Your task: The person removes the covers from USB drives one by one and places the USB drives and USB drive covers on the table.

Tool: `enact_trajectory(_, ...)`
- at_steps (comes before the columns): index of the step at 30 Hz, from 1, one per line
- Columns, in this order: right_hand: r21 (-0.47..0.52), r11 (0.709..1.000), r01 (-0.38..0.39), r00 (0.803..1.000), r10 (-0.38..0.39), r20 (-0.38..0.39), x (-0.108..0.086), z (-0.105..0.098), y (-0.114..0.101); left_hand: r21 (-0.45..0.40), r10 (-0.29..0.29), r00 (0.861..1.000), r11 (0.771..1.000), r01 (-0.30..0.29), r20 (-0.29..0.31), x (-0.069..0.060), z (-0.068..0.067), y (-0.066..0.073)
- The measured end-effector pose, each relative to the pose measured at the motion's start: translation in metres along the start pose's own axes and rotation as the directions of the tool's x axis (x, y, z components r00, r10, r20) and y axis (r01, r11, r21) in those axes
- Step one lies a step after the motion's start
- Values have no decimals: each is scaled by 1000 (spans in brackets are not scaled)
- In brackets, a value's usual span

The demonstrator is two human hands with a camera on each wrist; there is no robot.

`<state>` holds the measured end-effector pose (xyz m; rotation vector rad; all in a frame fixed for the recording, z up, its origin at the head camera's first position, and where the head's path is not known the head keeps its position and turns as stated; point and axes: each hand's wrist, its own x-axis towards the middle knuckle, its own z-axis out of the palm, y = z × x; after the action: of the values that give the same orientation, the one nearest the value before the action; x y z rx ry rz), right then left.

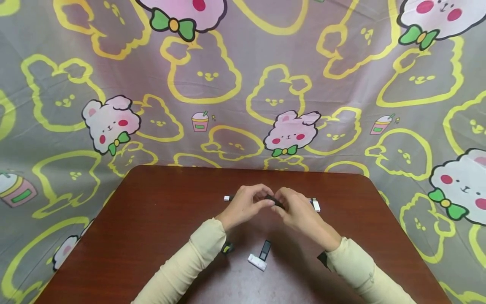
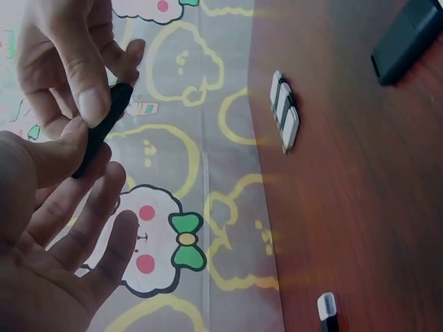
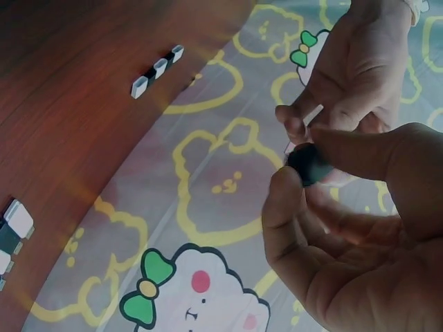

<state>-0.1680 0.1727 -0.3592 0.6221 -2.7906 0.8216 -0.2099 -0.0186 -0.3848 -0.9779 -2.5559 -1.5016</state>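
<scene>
Both hands hold one small, elongated black piece [image 1: 276,202] above the back half of the table; its exact kind cannot be told. My left hand [image 1: 246,203] pinches one end between thumb and fingers. In the left wrist view the black piece [image 2: 105,131] slants between the two thumbs, while the left hand's other fingers [image 2: 114,256] spread away from it. My right hand [image 1: 300,210] pinches the other end. Seen from the right wrist, that dark end [image 3: 309,164] sits between the right thumb and forefinger, and fingers hide much of the piece.
A white piece [image 1: 257,262] lies against a black piece [image 1: 265,250] in front of the hands. Behind the hands, a row of black and white pieces [image 3: 158,71] lies near the table's back edge. A patterned cloth [image 1: 235,84] hangs behind the brown table [image 1: 159,211].
</scene>
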Motion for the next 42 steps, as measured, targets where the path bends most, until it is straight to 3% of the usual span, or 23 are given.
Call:
enact_trajectory(5, 35, 998, 45, 998, -47, 50, 2, -2, 5, -29, -26, 999, 999, 26, 22, 0, -3, 3)
enact_trajectory(8, 65, 995, 75, 991, -81, 102, 0, -3, 8, -6, -65, 995, 998, 66, 70, -2, -7, 6)
enact_trajectory(16, 111, 982, 155, 964, -175, 199, -3, -1, 13, 77, -136, 970, 989, 122, 203, -4, -13, 9)
enact_trajectory(24, 186, 962, 201, 947, -239, 213, -4, -3, 15, 37, -57, 969, 998, 50, 239, -4, -14, 6)
enact_trajectory(29, 216, 961, 174, 944, -225, 241, -4, -8, 13, 0, -38, 969, 999, 39, 243, -5, -16, 5)
enact_trajectory(36, 238, 965, 107, 944, -174, 280, -4, -12, 12, -68, 75, 970, 996, -61, 231, -5, -14, -1)
enact_trajectory(42, 247, 964, 96, 942, -168, 290, -7, -11, 10, -121, 99, 967, 990, -71, 237, -7, -13, -3)
